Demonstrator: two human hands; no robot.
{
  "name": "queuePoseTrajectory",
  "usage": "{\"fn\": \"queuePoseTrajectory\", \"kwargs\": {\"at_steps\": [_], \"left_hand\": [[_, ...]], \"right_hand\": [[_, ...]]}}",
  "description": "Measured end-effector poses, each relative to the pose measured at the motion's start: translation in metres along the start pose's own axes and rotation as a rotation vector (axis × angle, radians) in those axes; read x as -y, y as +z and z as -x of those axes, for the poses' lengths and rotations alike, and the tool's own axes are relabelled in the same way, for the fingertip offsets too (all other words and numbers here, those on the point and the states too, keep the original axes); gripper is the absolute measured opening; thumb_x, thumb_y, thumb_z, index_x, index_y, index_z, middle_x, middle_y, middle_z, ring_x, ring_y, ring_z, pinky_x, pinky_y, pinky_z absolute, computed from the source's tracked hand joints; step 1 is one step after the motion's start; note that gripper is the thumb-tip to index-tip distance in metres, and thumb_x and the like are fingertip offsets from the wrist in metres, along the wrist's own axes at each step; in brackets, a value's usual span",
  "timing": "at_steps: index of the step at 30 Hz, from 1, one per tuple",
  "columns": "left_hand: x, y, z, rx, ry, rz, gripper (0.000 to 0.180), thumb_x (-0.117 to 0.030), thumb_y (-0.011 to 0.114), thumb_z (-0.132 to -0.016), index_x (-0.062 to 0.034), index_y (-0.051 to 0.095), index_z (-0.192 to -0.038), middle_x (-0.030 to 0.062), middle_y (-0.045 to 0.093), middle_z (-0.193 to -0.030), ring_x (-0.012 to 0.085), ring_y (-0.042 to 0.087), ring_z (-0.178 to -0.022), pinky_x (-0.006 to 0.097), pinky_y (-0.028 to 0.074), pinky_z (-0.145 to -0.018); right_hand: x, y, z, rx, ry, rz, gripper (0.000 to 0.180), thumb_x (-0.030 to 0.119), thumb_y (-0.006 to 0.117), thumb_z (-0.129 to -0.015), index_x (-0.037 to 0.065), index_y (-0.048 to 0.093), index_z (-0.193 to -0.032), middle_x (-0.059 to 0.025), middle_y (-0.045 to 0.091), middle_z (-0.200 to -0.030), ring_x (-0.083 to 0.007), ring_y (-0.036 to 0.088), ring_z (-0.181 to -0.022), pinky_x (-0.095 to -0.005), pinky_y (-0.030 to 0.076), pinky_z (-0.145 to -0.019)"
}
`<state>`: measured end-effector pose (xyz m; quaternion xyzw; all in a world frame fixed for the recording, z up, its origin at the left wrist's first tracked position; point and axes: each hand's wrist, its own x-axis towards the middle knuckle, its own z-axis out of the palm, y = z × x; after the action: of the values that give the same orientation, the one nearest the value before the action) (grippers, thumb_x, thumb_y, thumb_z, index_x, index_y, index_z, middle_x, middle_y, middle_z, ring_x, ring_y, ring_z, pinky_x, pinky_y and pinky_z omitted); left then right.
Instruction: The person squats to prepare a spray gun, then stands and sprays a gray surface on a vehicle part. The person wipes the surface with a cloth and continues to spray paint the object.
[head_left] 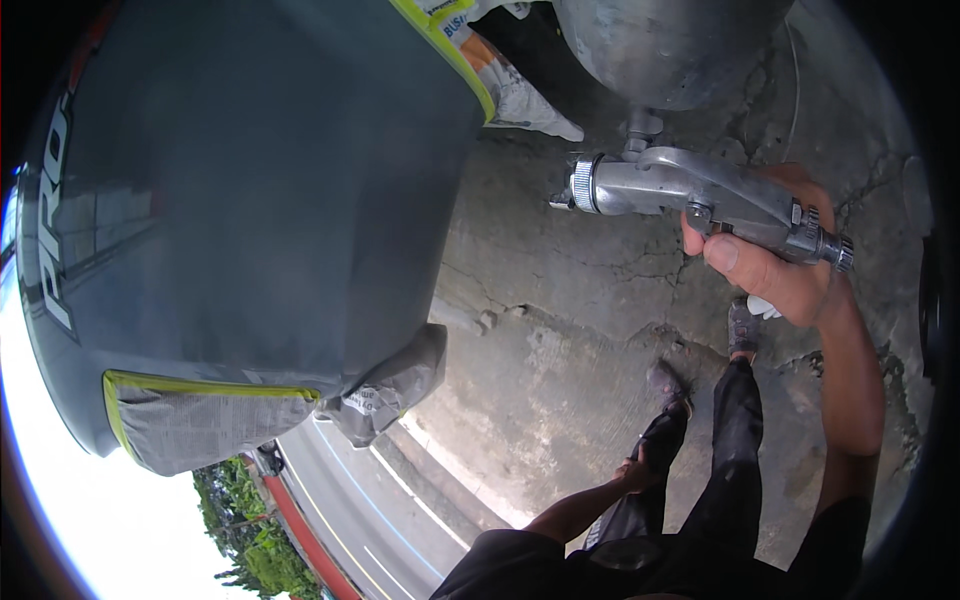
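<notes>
A metal spray gun (650, 188) is in my right hand (775, 270), its handle and trigger partly hidden by my fingers. My thumb lies along its side below the body. A grey metal cup (680, 55) is joined to the gun's top. The nozzle faces left, toward a glossy dark grey vehicle panel (270, 220), with a gap between them. My left hand (632, 473) is low, against the dark trousers at my left leg. Its fingers are small and partly hidden, so what they hold, if anything, does not show.
Masking paper with yellow-green tape edges the panel below (210, 425) and above (510, 85). More grey wrapping (395, 385) hangs at its lower corner. Cracked concrete (560, 260) lies under my feet. A road (345, 500) with painted lines and green bushes (240, 520) are at lower left.
</notes>
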<state>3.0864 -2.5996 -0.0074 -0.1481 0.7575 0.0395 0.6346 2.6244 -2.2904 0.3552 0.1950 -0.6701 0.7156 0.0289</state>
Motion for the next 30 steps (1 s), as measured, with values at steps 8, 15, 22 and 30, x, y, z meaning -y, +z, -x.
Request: {"fn": "queuePoseTrajectory", "kwargs": {"at_steps": [8, 15, 22, 30], "left_hand": [[0.004, -0.002, 0.003, -0.002, 0.005, 0.006, 0.120, -0.065, 0.073, -0.079, -0.0230, -0.004, -0.162, 0.0322, 0.053, -0.130, 0.0516, 0.062, -0.114, 0.059, 0.051, -0.093], [0.001, -0.007, 0.006, -0.007, 0.038, 0.005, 0.122, -0.063, 0.076, -0.079, -0.0187, -0.003, -0.161, 0.0327, 0.054, -0.130, 0.0516, 0.062, -0.115, 0.058, 0.051, -0.094], [0.005, -0.011, 0.012, 0.016, 0.031, 0.033, 0.120, -0.061, 0.075, -0.079, -0.0179, -0.003, -0.161, 0.0349, 0.052, -0.132, 0.0535, 0.061, -0.117, 0.060, 0.051, -0.094], [0.004, -0.003, 0.002, -0.005, 0.017, 0.018, 0.122, -0.064, 0.074, -0.077, -0.0223, -0.003, -0.162, 0.0323, 0.053, -0.133, 0.0518, 0.060, -0.119, 0.060, 0.051, -0.095]], "right_hand": [[0.011, 0.008, -0.009, -0.307, 0.225, 0.033, 0.033, 0.035, 0.078, -0.088, 0.003, 0.072, -0.087, -0.0002, 0.058, -0.062, -0.0091, 0.054, -0.053, -0.0258, 0.042, -0.049], [0.014, 0.017, -0.009, -0.097, -0.034, -0.039, 0.026, 0.027, 0.074, -0.090, 0.001, 0.072, -0.091, -0.0008, 0.059, -0.065, -0.0108, 0.054, -0.056, -0.0266, 0.041, -0.053], [0.018, 0.005, -0.004, -0.118, 0.178, 0.083, 0.034, 0.026, 0.064, -0.095, -0.003, 0.067, -0.113, -0.0021, 0.061, -0.076, -0.0064, 0.049, -0.055, -0.0242, 0.039, -0.050], [0.008, 0.032, 0.009, 0.043, -0.074, -0.015, 0.031, 0.018, 0.072, -0.087, -0.004, 0.071, -0.109, -0.0057, 0.064, -0.070, -0.0124, 0.058, -0.055, -0.0283, 0.045, -0.051]]}}
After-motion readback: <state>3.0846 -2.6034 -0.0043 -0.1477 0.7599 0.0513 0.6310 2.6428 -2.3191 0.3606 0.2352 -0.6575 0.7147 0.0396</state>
